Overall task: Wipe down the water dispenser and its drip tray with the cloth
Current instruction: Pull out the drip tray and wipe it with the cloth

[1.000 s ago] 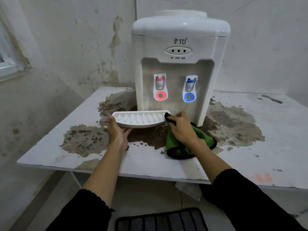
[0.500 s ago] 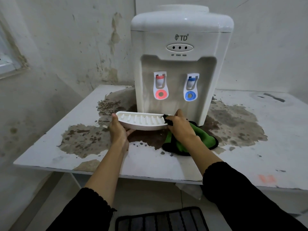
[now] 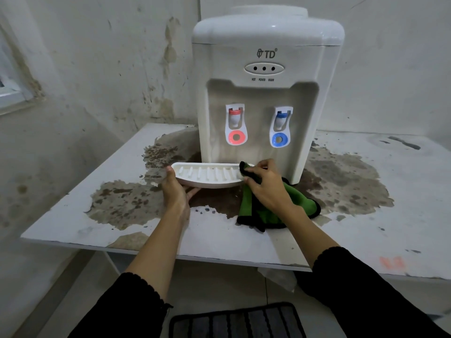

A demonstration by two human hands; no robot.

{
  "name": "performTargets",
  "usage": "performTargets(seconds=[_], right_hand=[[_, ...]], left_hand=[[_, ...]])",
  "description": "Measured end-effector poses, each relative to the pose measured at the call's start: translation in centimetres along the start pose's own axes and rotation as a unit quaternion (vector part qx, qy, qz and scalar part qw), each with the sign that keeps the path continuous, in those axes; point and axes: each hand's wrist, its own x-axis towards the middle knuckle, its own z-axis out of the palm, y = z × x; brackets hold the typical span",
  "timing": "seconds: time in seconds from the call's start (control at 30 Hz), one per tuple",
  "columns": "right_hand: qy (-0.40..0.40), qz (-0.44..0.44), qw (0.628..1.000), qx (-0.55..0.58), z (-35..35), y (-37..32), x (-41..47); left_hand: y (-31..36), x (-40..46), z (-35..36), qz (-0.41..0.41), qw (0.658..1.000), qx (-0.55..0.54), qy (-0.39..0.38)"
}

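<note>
A white water dispenser (image 3: 266,40) with a red tap and a blue tap stands at the back of the table. Its white ribbed drip tray (image 3: 207,175) is held just in front of the dispenser's base, slightly above the tabletop. My left hand (image 3: 175,191) grips the tray's left end from below. My right hand (image 3: 266,186) holds a green cloth with black edging (image 3: 302,206) and presses a corner of it onto the tray's right end. The rest of the cloth hangs down onto the table.
The white table (image 3: 390,228) has large brown patches of peeled surface around the dispenser. Stained walls stand close behind and to the left. A dark striped mat (image 3: 234,320) lies on the floor below the table's front edge.
The tray has moved a little closer to the dispenser's base. My right hand with the cloth stays at the tray's right end and has shifted slightly over its rim.
</note>
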Motion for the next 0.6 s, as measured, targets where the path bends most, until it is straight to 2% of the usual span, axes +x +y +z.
performTargets(seconds=[0.13,0.23,0.5,0.6], right_hand=[[-0.067,-0.029,0.992,-0.105,0.8,-0.4,0.0],[-0.034,-0.028,0.989,-0.139,1.3,-0.4,-0.3],[-0.044,-0.055,0.986,-0.151,1.5,0.1,-0.6],[-0.031,-0.030,0.993,-0.105,1.2,0.1,-0.3]], left_hand=[[-0.4,-0.4,0.4,0.009,1.000,0.016,0.001],[-0.5,-0.4,0.6,0.011,1.000,0.027,0.008],[-0.4,-0.1,0.4,0.011,0.999,0.035,0.002],[-0.3,-0.1,0.4,0.003,0.999,0.030,-0.011]])
